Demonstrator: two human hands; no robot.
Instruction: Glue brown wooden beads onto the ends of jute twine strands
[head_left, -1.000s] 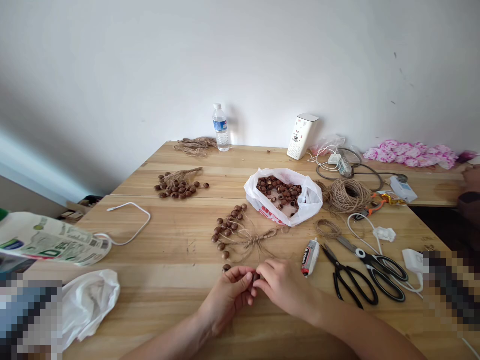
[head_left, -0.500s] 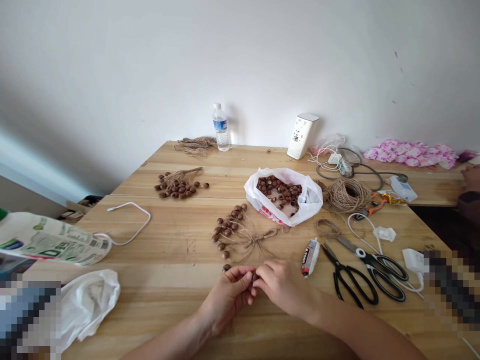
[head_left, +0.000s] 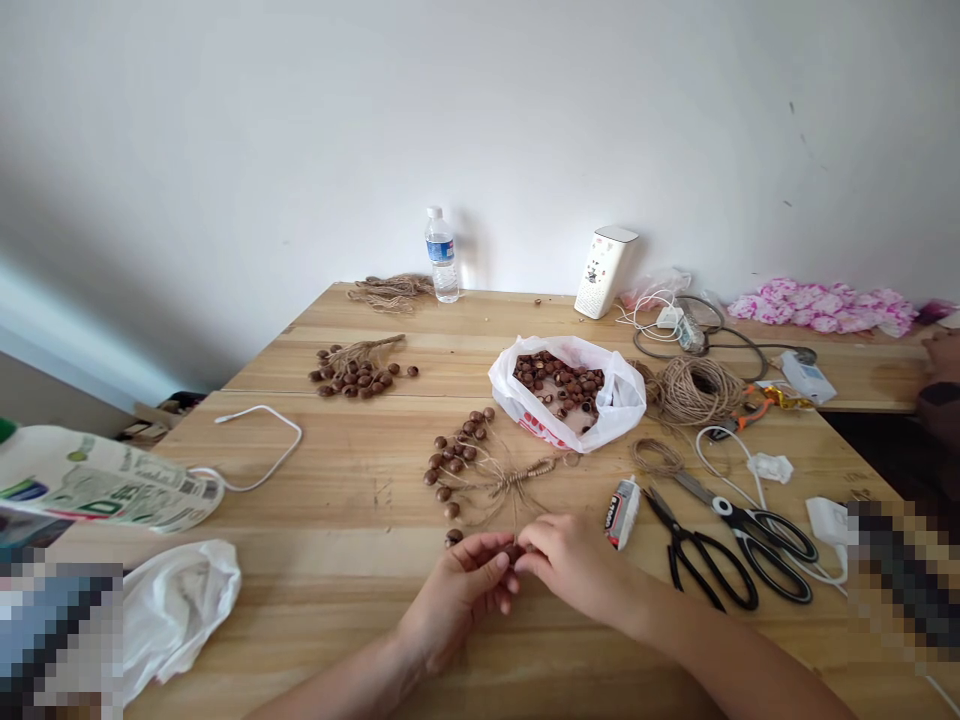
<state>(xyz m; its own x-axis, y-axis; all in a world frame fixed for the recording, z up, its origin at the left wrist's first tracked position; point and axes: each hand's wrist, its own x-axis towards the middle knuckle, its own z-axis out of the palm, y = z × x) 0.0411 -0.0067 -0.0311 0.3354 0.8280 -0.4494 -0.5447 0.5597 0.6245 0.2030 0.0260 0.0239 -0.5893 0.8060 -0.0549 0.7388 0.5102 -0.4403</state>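
At the near middle of the table my left hand [head_left: 469, 590] pinches a brown nut shell [head_left: 513, 552] between thumb and fingers. My right hand [head_left: 574, 565] touches the same shell from the right, its thumb and forefinger closed at a strand of twine. Just beyond both hands lies a knotted twine bundle [head_left: 517, 478], with brown shells [head_left: 454, 452] on its strands fanning to the left. A white plastic bag [head_left: 630, 405] of loose shells stands open behind it. Right of my right hand is a glue tube [head_left: 622, 512].
Two pairs of scissors [head_left: 701, 545], a twine ball [head_left: 697, 390] and cables lie right. A second shell bundle [head_left: 356, 370], loose twine [head_left: 390, 290] and a water bottle [head_left: 442, 255] are farther back. A large bottle [head_left: 112, 475] and crumpled bag [head_left: 180, 610] are left.
My right hand has shifted slightly right and down. The shell between my hands has moved slightly toward me, and a strand of twine now shows above it.
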